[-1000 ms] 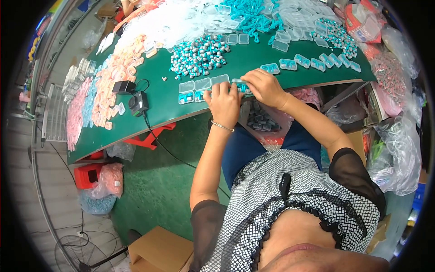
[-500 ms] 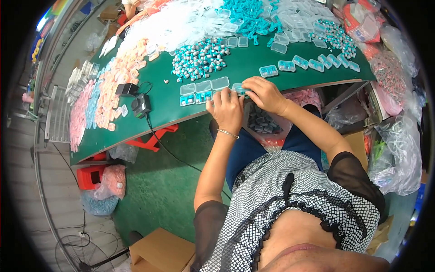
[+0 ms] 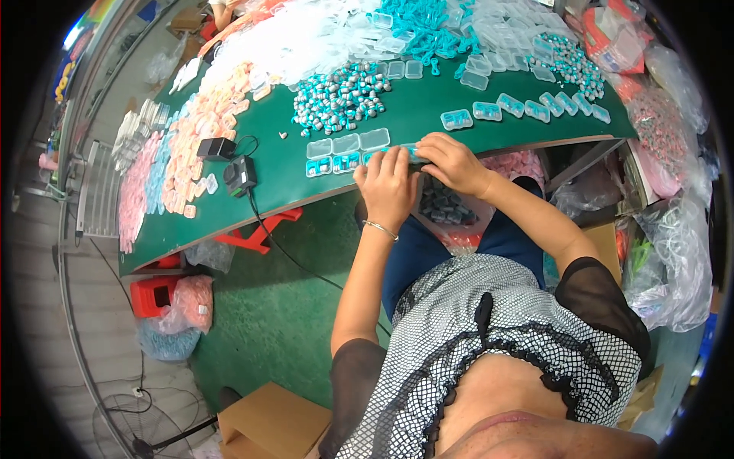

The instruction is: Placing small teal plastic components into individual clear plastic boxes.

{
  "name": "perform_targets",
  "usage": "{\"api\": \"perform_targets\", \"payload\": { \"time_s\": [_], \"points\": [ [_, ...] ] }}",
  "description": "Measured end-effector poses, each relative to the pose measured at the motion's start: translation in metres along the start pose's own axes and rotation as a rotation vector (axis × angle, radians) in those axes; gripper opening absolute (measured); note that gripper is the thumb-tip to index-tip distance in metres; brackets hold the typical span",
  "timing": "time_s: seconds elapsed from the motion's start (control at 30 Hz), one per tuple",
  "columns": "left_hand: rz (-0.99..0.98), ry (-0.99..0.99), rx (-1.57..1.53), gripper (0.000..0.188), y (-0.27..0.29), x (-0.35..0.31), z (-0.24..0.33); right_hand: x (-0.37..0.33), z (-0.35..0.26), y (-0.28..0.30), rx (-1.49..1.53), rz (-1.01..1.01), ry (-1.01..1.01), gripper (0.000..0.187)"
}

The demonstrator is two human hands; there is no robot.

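My left hand (image 3: 388, 187) is at the table's front edge, its bent fingers over a small clear plastic case (image 3: 368, 158) with teal contents. Close beside it, my right hand (image 3: 456, 166) has its fingers closed on the end of a clear case; the fingers hide most of it. To the left lie two open cases (image 3: 332, 164) holding teal and grey pieces, and their hinged clear lids (image 3: 345, 143) lie flat behind them. A heap of small teal-and-grey pieces (image 3: 340, 99) is just beyond. Several closed filled cases (image 3: 487, 112) stand in a slanting row to the right.
The green table (image 3: 267, 172) carries a black device (image 3: 239, 176) with a cable, peach parts (image 3: 206, 138), clear cases (image 3: 283, 38) and teal straps (image 3: 424, 30). A bag of grey parts (image 3: 447, 206) hangs below the edge by my lap. Plastic bags (image 3: 661, 260) crowd the right side.
My hands have drawn closer together over the cases, and the right fingers cover more of the case they hold. The whole view has shifted slightly.
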State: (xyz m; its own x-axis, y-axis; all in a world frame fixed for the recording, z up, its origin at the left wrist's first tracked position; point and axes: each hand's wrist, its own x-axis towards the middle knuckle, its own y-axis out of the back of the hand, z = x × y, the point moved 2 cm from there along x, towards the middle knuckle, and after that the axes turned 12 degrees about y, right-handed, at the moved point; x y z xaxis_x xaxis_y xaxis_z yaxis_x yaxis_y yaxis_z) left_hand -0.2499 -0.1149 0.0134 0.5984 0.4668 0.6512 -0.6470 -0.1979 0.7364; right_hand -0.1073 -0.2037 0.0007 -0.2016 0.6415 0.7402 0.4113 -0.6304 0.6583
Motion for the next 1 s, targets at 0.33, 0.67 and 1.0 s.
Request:
{"api": "perform_targets", "payload": {
  "time_s": [0.33, 0.67, 1.0],
  "points": [
    [-0.058, -0.139, -0.299, 0.025, -0.014, 0.014, -0.006, -0.009, 0.006, 0.009, 0.128, 0.050, -0.097, 0.027],
    [0.046, 0.115, -0.246, 0.032, 0.001, 0.016, -0.021, 0.014, 0.041, 0.014, -0.046, -0.017, 0.016, 0.018],
    [-0.009, 0.244, 0.075, 0.028, 0.012, -0.010, -0.051, 0.059, 0.040, -0.038, -0.315, -0.233, -0.055, 0.021]
  ]
}}
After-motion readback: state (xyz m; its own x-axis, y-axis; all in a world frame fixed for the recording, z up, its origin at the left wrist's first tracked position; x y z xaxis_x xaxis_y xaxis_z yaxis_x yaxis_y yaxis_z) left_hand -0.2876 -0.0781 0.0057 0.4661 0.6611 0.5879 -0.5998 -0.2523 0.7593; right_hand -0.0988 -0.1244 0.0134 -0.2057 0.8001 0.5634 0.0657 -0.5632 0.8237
